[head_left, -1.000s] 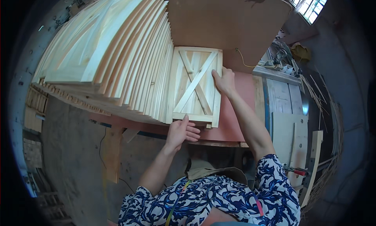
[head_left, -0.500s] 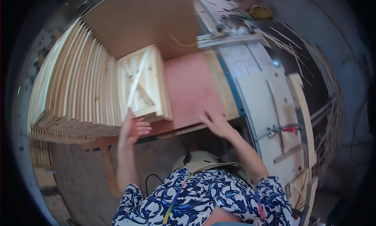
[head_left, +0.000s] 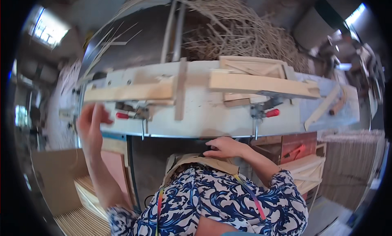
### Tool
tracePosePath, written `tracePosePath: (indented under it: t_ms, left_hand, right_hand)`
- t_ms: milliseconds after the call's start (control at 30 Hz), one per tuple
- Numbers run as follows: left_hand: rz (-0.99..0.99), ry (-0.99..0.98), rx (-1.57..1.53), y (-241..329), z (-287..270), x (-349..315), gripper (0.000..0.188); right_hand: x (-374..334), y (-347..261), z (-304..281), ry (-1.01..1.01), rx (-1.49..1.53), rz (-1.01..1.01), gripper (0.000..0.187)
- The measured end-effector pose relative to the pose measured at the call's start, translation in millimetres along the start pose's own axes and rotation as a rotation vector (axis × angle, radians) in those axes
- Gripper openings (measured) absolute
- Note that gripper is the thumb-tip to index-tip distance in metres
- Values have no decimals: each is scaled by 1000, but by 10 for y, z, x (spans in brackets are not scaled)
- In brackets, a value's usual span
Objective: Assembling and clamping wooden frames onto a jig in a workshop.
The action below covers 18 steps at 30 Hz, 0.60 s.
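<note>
- Faced the white surface (head_left: 204, 125) bearing the left bar (head_left: 134, 91).
- Could have jarred that bar by swinging the left hand (head_left: 92, 120), blurred, half-open, seemingly empty, just beside it.
- Had the right hand (head_left: 224, 148) loosely open near the surface.
- Might have snagged the left red handle (head_left: 121, 115) by reaching hastily.

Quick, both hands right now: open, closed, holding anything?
Left hand: loosely open, blurred, nothing visibly held.
Right hand: loosely open, half curled, nothing visibly held.
</note>
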<state>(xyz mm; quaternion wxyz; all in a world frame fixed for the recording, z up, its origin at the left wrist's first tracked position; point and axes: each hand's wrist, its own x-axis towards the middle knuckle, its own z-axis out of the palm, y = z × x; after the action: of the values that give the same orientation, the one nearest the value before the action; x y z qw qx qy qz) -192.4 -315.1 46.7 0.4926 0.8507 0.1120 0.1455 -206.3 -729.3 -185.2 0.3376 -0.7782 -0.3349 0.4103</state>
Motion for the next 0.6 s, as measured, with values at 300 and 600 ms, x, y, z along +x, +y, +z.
tracePosePath:
  t_ms: [300, 600]
  left_hand:
    - [679, -1080, 789, 123, 4508, 2512, 42]
    - [914, -1095, 729, -25, 5712, 1899, 52]
  right_hand:
    - [-1742, 423, 685, 879, 377, 550, 77]
    - [-2686, -564, 1087, 1597, 436, 858, 63]
